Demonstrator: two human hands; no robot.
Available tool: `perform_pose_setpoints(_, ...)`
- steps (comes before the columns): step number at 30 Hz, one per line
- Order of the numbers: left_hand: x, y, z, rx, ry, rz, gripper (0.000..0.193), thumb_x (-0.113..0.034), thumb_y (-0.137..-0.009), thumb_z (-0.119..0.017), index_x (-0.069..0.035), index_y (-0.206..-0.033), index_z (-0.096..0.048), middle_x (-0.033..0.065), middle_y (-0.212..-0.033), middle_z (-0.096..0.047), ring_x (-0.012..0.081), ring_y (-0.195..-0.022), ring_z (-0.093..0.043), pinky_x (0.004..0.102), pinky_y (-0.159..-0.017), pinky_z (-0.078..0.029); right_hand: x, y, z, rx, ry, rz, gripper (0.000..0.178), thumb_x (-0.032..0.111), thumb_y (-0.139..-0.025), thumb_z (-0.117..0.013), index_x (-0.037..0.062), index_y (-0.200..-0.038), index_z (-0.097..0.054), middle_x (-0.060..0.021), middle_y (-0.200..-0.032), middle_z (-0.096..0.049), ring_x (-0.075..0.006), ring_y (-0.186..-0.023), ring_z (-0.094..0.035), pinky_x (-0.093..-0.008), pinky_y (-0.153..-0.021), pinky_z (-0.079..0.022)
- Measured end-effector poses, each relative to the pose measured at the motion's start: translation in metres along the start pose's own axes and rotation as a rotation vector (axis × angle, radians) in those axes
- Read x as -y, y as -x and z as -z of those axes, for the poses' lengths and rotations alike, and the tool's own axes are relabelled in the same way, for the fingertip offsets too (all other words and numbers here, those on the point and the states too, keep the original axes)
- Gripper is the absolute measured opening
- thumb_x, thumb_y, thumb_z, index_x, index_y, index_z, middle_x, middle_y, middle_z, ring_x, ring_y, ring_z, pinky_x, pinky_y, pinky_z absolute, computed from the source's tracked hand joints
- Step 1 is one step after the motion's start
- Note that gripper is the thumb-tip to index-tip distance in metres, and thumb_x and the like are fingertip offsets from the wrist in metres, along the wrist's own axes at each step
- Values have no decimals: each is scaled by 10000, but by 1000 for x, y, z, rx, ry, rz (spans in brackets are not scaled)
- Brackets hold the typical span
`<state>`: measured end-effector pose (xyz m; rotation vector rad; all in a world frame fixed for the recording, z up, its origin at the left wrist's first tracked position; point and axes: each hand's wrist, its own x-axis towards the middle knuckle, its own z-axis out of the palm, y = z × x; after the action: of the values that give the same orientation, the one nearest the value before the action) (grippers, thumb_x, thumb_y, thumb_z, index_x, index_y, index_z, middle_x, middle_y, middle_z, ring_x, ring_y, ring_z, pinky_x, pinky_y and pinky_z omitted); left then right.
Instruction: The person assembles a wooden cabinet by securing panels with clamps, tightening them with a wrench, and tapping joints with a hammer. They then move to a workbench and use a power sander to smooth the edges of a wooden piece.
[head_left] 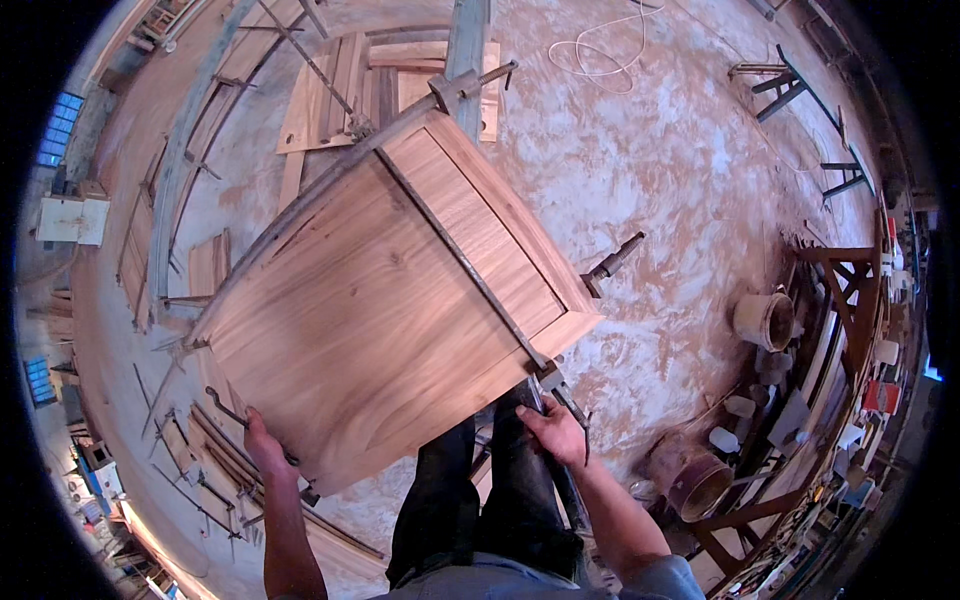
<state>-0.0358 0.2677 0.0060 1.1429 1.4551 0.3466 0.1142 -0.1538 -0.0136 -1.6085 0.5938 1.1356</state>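
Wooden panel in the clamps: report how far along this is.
Done: the framed wooden panel is assembled, with metal bar clamps across it. In hand: left hand grips the near-left edge, right hand holds a clamp end. Left: the clamps are still on.

A white bucket (764, 320) stood at right on the sawdust-strewn floor (640, 150). A coiled white cord (600, 45) lay at top, stacked boards (335, 95) upper left, a brown drum (698, 483) lower right.

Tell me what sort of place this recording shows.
Most likely a woodworking shop. A framed wooden door panel sits clamped in long metal bar clamps, the floor is covered in sawdust, and cut boards lie stacked behind it.
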Motion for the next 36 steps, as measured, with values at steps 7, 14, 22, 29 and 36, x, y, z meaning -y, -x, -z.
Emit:
perform_pose_setpoints(7,-19,-26,-17,18,-119,-84,584,-439,-957,-452,33,-1301,-463,162,-1260,-526,288,-1090,-540,433,-945,-434,-59,-45,39,-36,62,170,328,322,-870,-645,-2,-908,-608,-51,-666,-592,-134,-583,-550,-316,-551,-457)
perform_pose_setpoints(14,-54,-30,-54,-45,-282,-117,585,-439,-947,-468,38,-1286,-479,170,-1212,-563,285,-1045,-571,417,-928,-449,-38,-28,74,-101,-18,-48,256,262,-880,-638,17,-944,-601,-36,-626,-562,-116,-476,-517,-280,-442,-424)
perform_pose_setpoints(22,-58,-71,-55,14,-457,-231,571,-447,-941,-478,42,-1230,-532,160,-1135,-606,259,-1004,-590,389,-885,-460,-22,-49,86,-79,-87,-83,222,245,-898,-610,29,-898,-556,-25,-600,-531,-111,-473,-506,-276,-437,-418)
perform_pose_setpoints(29,-53,-99,-52,108,-352,-247,541,-424,-957,-462,54,-1195,-551,142,-1098,-619,244,-981,-592,365,-880,-460,-26,-119,77,-7,-22,211,289,193,-900,-586,-8,-1106,-558,-116,-830,-632,-203,-793,-611,-344,-724,-496)
perform_pose_setpoints(36,-24,-116,-33,155,-316,-197,545,-419,-963,-456,73,-1178,-552,151,-1120,-614,245,-988,-591,364,-882,-460,-88,-174,69,-73,-128,92,829,277,-824,-708,-63,-1406,-225,-211,-1329,-460,-239,-1168,-487,-366,-1034,-382)
